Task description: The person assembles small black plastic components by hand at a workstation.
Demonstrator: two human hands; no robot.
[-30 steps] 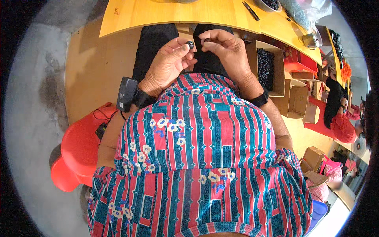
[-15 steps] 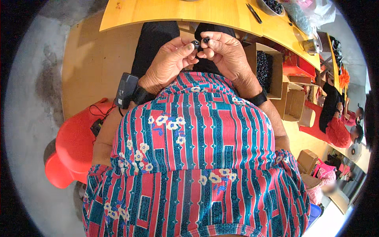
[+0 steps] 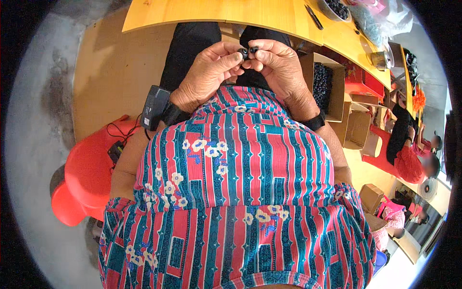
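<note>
Over my lap, just below the table's near edge, my two hands meet close together. My left hand [image 3: 210,68] pinches a small round black part [image 3: 244,53] between thumb and fingertips. A second small black part [image 3: 253,49] sits in the pinch of my right hand [image 3: 280,65]. The two parts are side by side, at or nearly at contact; their exact kind is too small to make out. Dark bands circle both my wrists, and a black box-shaped device [image 3: 155,108] is beside the left one.
Ahead is a yellow wooden table [image 3: 192,10] with a black pen-like tool [image 3: 314,17], a bowl [image 3: 337,9] of black parts and a metal cup [image 3: 380,60]. A cardboard box [image 3: 337,79] full of small black pieces stands right. A red stool [image 3: 91,166] is at left; other people sit far right.
The two black parts have come nearer each other, with both hands shifting slightly. The view has moved a little.
</note>
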